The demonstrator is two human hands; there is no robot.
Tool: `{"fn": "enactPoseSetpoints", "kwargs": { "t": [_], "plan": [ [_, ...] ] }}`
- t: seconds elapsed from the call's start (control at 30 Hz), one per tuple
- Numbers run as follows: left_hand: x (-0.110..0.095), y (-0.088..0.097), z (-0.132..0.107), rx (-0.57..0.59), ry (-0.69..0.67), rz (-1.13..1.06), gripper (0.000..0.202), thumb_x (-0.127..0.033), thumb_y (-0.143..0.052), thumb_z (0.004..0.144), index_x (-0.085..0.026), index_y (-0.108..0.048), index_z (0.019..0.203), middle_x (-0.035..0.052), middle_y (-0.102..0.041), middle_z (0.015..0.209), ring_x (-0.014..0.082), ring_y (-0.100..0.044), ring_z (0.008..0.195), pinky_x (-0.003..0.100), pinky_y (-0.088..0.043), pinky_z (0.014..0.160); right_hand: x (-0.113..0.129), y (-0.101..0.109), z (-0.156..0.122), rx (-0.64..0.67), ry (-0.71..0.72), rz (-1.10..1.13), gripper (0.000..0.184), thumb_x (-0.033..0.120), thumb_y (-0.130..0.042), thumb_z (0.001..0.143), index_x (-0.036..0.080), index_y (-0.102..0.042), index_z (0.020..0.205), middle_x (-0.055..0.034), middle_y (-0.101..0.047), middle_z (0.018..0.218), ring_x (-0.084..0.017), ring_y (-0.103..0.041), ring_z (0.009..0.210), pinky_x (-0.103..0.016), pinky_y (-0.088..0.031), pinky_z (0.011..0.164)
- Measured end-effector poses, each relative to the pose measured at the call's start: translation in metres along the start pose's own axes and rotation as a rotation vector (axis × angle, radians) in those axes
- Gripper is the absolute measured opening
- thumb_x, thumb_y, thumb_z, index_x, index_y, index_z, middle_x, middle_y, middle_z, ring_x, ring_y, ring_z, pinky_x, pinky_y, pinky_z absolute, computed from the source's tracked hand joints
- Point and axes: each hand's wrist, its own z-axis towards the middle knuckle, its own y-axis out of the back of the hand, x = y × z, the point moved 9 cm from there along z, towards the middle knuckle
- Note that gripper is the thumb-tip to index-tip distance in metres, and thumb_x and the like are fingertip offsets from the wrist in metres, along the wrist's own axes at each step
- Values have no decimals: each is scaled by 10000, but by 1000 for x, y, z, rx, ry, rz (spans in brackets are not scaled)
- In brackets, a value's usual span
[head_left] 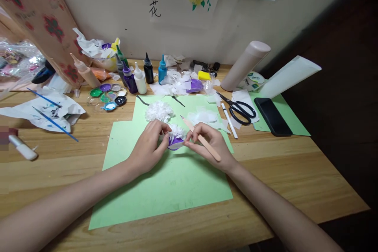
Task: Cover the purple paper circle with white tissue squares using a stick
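Purple lump [176, 141] with white paper tuft [177, 130], held over green sheet [161, 197], right between hands. Left hand [147, 147] at lump's nine o'clock, thumb and finger pinching edge. Right hand [215, 145] equally near at three, fingertips meeting rim, closed round pencil [209, 149]; pencil's long axis four to ten, point toward ten.

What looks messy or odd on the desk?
The tissue on the left: it's crumpled and stained, maybe with paint, under two brushes. White scraps also lie in an untidy heap beside the blue bottle.
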Motion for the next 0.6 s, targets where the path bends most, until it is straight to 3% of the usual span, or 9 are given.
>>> {"fn": "enactPoseSetpoints", "kwargs": {
  "t": [0.2, 0.3, 0.4, 0.5, 0.6],
  "plan": [
    [-1, -1, 1, 2, -11, 11, 62, -200, -402, 900, -188, -462, 909, 18, -502, 883, 159, -448, 846, 310, -382, 746, -16, -3, 7, -158, -5, -212, 175, 236, -635, 783, 210, -472, 724, -11, -602, 786, -170, -579, 773, -285, -442, 678],
    [-1, 0, 0, -1, -8, 2, 64, -198, -400, 899, -188, -462, 908, 18, -503, 885, 158, -452, 851, 309, -384, 749, -6, 5, 4, -218, 42, -304, 116, 255, -617, 800, 213, -511, 776, -29, -613, 842, -184, -561, 816, -301, -436, 700],
    [-1, 1, -1, -7, 2, -12, 71, -201, -391, 900, -190, -461, 909, 23, -510, 896, 161, -458, 860, 312, -387, 756, 12, 13, -4, -260, 173, -323, 137, 272, -480, 886, 213, -533, 775, -28, -602, 786, -173, -537, 759, -311, -415, 694],
    [-1, 2, -1, -8, 11, -22, 92, -212, -374, 906, -193, -463, 918, 32, -516, 910, 170, -463, 864, 324, -391, 761, 35, 4, -15, -139, 436, -307, 358, 266, -302, 942, 212, -500, 648, -11, -534, 595, -153, -453, 586, -309, -369, 605],
    [-1, 2, -1, -7, 8, -25, 109, -220, -360, 910, -193, -465, 923, 37, -516, 907, 178, -464, 869, 335, -392, 769, 43, -14, -24, 40, 586, -327, 397, 252, -237, 945, 214, -446, 610, -11, -487, 515, -151, -376, 507, -310, -324, 540]
  ]
}}
